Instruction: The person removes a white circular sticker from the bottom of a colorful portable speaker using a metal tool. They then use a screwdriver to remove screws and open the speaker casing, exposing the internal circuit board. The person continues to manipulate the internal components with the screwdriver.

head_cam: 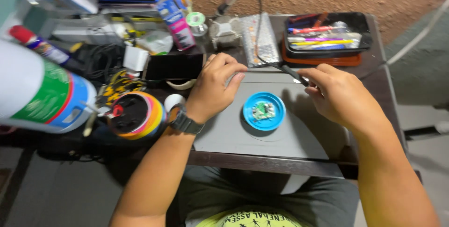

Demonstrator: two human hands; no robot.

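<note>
Item, work in hand: a small green circuit board is lying inside a shallow blue round dish, which is sitting on the grey mat at the middle of the dark tabletop, between the two hands. Right hand: its grip is closing narrowly on a thin dark pen-like tool, the tip pointing away from the dish; a cable is arching up from it toward the back of the tabletop. Left hand: it is resting curled on the mat's upper left edge, just beside the dish, fingers bent inward and holding nothing that I can make out; a dark wristwatch is sitting on the wrist. By my reading, the step in hand is the readying of the tool, the board itself not yet being touched; the next move is calling for the tip to come down onto the board with care while the dish is being steadied. Containers: a black tray at the far right is holding an assortment of pens and slim tools in red, yellow and blue; a round tin with a rainbow-coloured rim at the left is holding something dark that I cannot identify; a large white can with green, red and blue bands is looming blurred at the near left. Clutter of boxes and wires is filling the far left.
</note>
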